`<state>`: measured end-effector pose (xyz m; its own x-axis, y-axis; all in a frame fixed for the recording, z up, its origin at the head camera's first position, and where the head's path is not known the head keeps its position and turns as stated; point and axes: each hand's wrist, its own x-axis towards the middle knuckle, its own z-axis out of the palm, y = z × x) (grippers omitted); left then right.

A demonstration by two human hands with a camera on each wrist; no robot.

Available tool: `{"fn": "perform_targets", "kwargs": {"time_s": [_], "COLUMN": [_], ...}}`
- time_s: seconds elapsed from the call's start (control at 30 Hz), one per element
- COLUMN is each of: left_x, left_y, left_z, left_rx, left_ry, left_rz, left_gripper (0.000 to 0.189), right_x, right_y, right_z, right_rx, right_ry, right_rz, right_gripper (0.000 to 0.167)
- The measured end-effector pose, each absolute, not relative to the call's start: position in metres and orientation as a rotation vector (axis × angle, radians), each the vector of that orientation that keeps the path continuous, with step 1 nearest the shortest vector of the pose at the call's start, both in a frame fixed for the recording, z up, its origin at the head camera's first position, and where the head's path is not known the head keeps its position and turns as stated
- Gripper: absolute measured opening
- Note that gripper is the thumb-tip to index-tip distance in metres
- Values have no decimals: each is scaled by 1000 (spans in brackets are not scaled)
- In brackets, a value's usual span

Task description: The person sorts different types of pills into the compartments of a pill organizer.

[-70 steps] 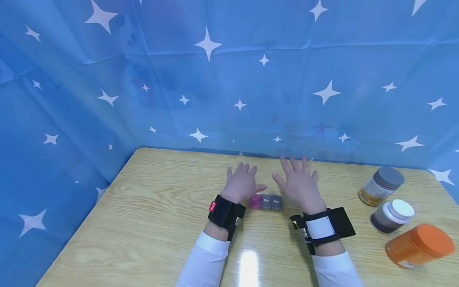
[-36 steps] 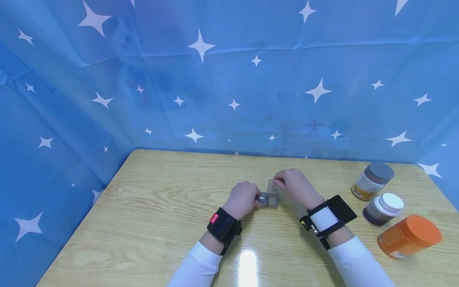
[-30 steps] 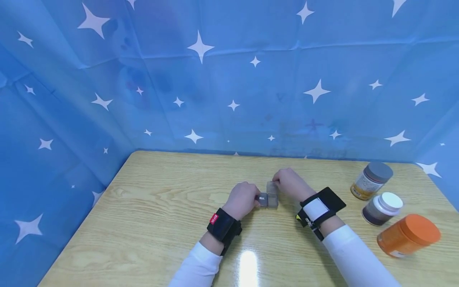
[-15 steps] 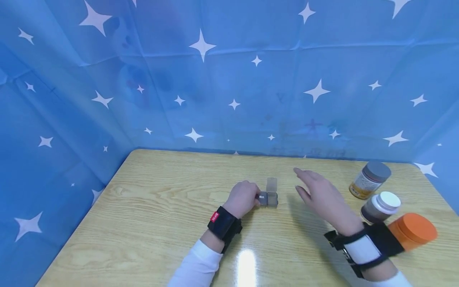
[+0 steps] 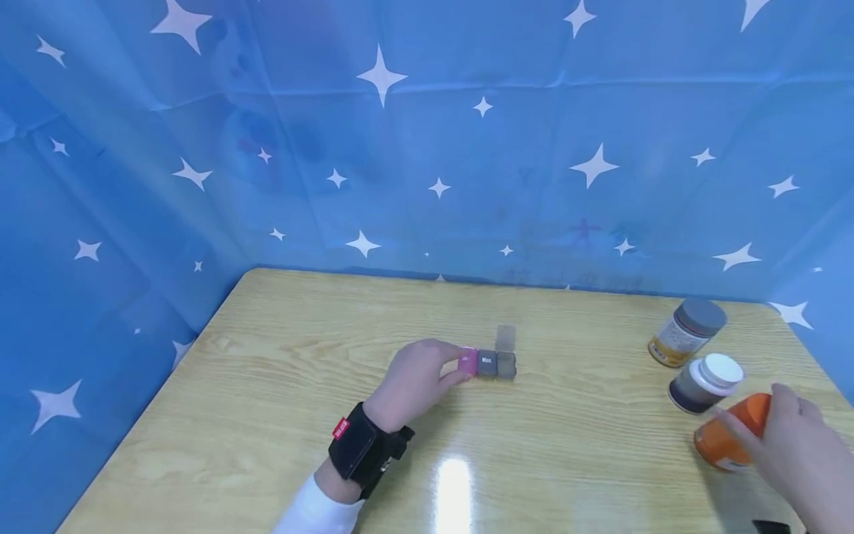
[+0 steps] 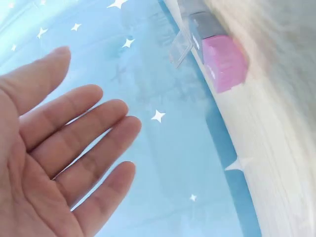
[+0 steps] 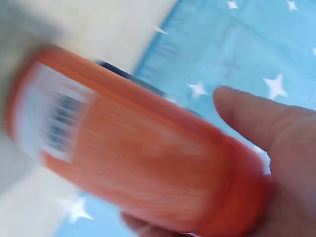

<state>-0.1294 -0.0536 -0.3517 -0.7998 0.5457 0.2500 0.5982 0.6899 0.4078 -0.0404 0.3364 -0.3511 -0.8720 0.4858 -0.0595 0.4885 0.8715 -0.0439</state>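
Note:
A small pill organizer (image 5: 487, 363) lies mid-table, with a pink compartment (image 6: 224, 61), a grey one marked "Mon." and another grey one. The last grey compartment's clear lid (image 5: 505, 337) is folded back. Beside the pink end is my left hand (image 5: 410, 378); the left wrist view shows its fingers loosely extended and apart from the organizer. At the right, my right hand (image 5: 800, 452) reaches around the lid end of an orange bottle (image 5: 723, 445). In the right wrist view the thumb (image 7: 247, 111) stands off the bottle, while the other fingers are mostly hidden beneath it.
Beyond the orange bottle stand a white-capped dark jar (image 5: 706, 382) and a grey-capped jar (image 5: 687, 332) with a yellowish base. A blue star-patterned cloth (image 5: 414, 148) hangs behind the wooden table (image 5: 267, 386).
The grey compartment's lid was opened, and my right hand let go of it and moved right to the orange bottle. My left hand released the organizer and drew back left, uncovering the pink compartment.

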Motion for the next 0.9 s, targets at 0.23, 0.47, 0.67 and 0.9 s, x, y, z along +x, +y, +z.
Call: {"fn": "perform_targets", "kwargs": {"time_s": [0.23,0.47,0.67,0.9], "left_x": [-111,-109,-107,-108], "left_y": [-71,-80,-80,-79], "left_z": [-352,-347,-347,-350], "left_rx": [-859,-756,-761,-755], "left_ry": [-2794,-2798,-2787,-2799], "left_rz": [-706,-717,-734,-761], "left_gripper": [25,26,27,29], "right_x": [-41,-34,-36,-52], "right_y": [345,308,212,129], "right_z": [-360,-336,-319,-338], "right_rx": [890,623,-179,-552], "right_ry": [2859,3117,3362,3166], "right_rz": [-262,-374,-592,-584], "right_gripper": [83,79,68,65]}}
